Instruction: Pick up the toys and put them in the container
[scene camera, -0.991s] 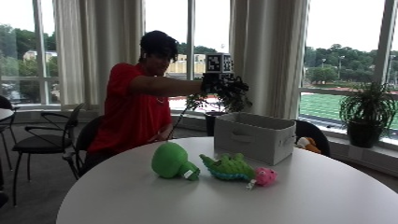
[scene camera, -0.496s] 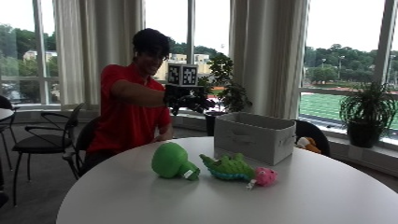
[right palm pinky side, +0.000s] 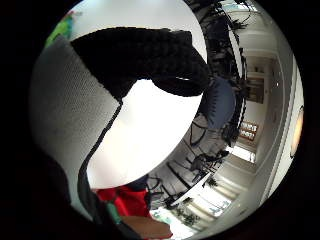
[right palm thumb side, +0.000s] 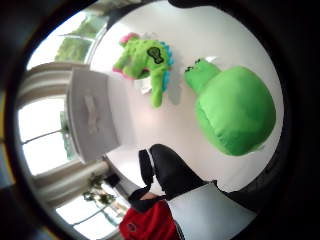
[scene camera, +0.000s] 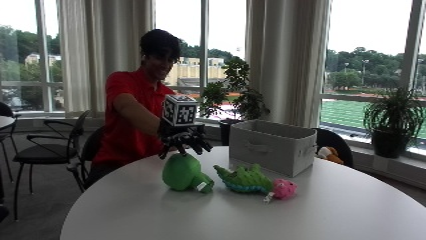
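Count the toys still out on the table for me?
2: a round green toy under the gloved right hand, and a green-and-pink dinosaur toy before the container. The container's inside is hidden.

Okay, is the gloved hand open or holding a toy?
Open. The right hand hovers above the round green toy with fingers spread and pointing down, holding nothing.

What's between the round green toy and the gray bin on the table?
The green dinosaur toy lies between the round green toy and the bin, seen from outside.

An orange toy (scene camera: 328, 154) shows only partly behind the grey container (scene camera: 271, 147).
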